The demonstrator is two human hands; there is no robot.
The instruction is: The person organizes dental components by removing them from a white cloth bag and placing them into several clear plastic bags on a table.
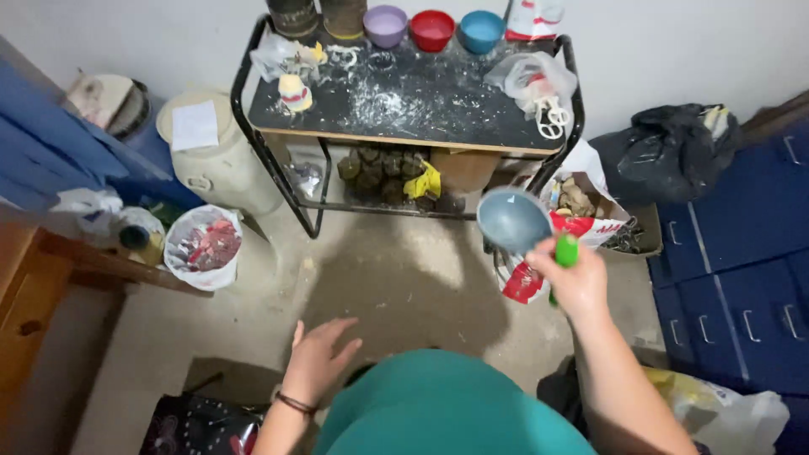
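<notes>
Head view, looking down: the right hand (575, 282) is closed around the green handle of a grey-blue round plastic sieve (514, 221), holding it up above the dusty concrete floor (396, 270), just in front of the black flour-dusted metal-framed table (404, 93); the left hand (318, 362), a thin band at its wrist, hangs open and empty, fingers spread, well apart from the sieve; purple, red and blue small bowls (432, 29) line the table's far edge; a white bag of red scraps (202, 246) sits on the floor at left; blue drawers (742, 253) stand at right.
</notes>
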